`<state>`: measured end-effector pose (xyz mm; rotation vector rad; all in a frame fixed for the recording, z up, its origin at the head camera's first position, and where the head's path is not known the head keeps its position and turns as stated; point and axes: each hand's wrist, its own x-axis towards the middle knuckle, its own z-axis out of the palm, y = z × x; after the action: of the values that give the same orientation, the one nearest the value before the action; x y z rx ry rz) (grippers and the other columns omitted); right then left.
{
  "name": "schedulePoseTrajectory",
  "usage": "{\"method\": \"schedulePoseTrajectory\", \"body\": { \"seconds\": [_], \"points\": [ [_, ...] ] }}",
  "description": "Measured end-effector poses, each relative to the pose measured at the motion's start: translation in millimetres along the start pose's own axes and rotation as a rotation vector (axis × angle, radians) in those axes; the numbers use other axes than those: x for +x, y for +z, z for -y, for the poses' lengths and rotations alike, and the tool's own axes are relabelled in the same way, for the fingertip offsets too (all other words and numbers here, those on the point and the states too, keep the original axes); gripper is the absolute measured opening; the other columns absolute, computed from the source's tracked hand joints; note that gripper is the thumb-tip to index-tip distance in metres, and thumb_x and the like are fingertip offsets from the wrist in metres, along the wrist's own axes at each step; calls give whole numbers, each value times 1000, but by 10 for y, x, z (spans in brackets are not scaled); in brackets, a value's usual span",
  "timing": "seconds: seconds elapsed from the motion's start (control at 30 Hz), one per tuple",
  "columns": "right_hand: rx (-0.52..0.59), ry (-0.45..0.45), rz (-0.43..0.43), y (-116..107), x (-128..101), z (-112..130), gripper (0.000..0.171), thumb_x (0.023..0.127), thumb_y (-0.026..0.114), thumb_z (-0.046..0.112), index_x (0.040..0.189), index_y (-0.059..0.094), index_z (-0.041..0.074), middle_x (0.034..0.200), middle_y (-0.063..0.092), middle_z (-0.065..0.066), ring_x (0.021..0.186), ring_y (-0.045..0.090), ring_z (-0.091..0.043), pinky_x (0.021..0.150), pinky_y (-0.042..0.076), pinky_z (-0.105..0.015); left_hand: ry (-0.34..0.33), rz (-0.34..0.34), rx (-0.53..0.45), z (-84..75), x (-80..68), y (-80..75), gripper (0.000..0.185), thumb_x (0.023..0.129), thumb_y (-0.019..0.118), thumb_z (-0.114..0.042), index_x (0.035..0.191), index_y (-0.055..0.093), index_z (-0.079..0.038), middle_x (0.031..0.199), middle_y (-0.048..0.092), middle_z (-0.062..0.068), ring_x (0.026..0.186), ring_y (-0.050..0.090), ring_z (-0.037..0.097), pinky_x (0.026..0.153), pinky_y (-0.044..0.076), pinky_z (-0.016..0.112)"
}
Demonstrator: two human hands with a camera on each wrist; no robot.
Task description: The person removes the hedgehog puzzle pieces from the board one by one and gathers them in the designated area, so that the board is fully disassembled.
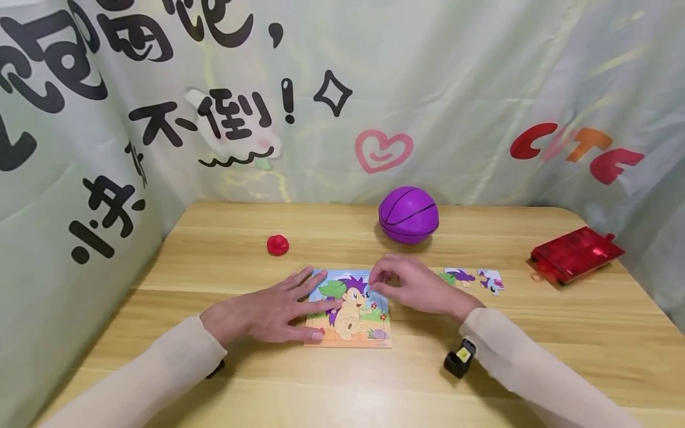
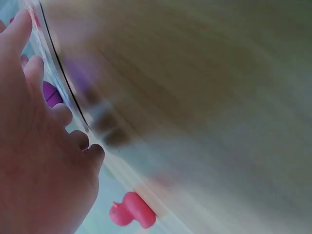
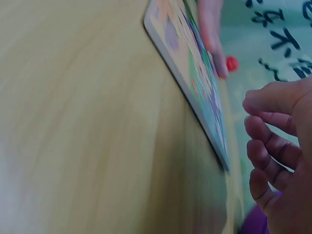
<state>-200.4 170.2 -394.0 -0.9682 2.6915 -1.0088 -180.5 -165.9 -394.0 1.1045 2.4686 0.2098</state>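
Hands at work on a picture puzzle (image 1: 350, 309) lying flat near the middle of a wooden desk (image 1: 214, 255), a little toward the near edge. The left hand (image 1: 267, 309) lies open, fingers straight and spread, pressing the left side of the board. The right hand (image 1: 414, 285) hovers at the board's far right corner with fingertips drawn together as if pinching a piece; no piece shows between them, so whether it grips anything cannot be told. Two loose puzzle pieces (image 1: 473, 278) lie just right of the board. A purple ball (image 1: 409, 214) sits at the far side, a small red duck (image 1: 277, 244) to the far left, a red case (image 1: 575, 254) at the far right.

The board looks thin, stiff and light, likely to skid on the smooth wood unless held flat; its edge, seen from the right wrist (image 3: 187, 85), offers the surest place to lift. The pieces appear small, flat and light, best taken by pinching their edges with fingertips
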Motion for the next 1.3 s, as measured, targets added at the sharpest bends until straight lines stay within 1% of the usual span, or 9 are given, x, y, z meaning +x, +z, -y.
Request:
{"method": "schedulePoseTrajectory", "body": {
  "seconds": [0.07,0.17,0.3,0.53,0.6,0.77,0.93,1.13,1.3],
  "points": [
    [6,-15,11,97,98,40,6,105,75,18,110,77,20,104,70,11,95,62,-9,87,57,-31,-16,1,-11,10,-22,2,70,105,45,-77,169,24,-56,186,-8,3,171,-8,38,135,17,67],
    [18,-24,18,219,220,81,4,105,74,18,108,77,18,102,69,7,92,61,-9,82,56,-26,-25,2,-21,17,-49,9,71,105,44,-79,168,24,-57,185,-9,4,171,-9,37,135,17,66],
    [33,2,27,343,341,133,4,106,74,19,108,77,17,101,69,6,90,61,-8,80,55,-25,-27,2,-9,32,-78,32,69,105,45,-78,168,25,-58,185,-8,6,171,-7,38,136,15,65],
    [15,50,27,450,427,205,6,103,77,21,107,76,17,99,67,6,88,60,-9,80,54,-26,-7,2,19,28,-73,51,68,107,46,-74,169,27,-55,185,-7,10,171,-4,41,137,11,63],
    [13,65,26,478,440,225,7,103,78,22,106,75,17,98,66,6,87,59,-9,79,53,-26,-11,3,18,25,-77,52,68,106,45,-75,169,27,-54,185,-6,11,171,-4,41,137,13,63],
    [10,75,20,520,479,271,6,102,80,22,103,76,18,96,65,7,86,58,-9,78,52,-25,-32,6,15,20,-75,48,68,106,44,-77,168,27,-57,185,-7,12,171,-4,40,136,16,65],
    [9,74,27,523,508,302,6,101,80,19,102,74,16,94,65,6,84,58,-8,78,52,-24,-33,8,14,29,-73,50,67,106,44,-77,167,26,-58,185,-8,12,171,-6,39,136,15,64],
    [2,45,30,522,514,294,8,101,78,19,105,74,14,96,66,5,87,59,-9,80,54,-24,-22,7,5,36,-74,53,68,106,45,-76,168,26,-57,184,-9,13,171,-8,38,137,12,63],
    [10,11,24,501,511,262,6,102,76,17,106,73,13,96,66,4,86,59,-9,78,55,-24,-33,13,6,39,-74,46,67,105,45,-77,167,26,-58,185,-10,10,171,-8,37,138,11,60]
  ]
}}
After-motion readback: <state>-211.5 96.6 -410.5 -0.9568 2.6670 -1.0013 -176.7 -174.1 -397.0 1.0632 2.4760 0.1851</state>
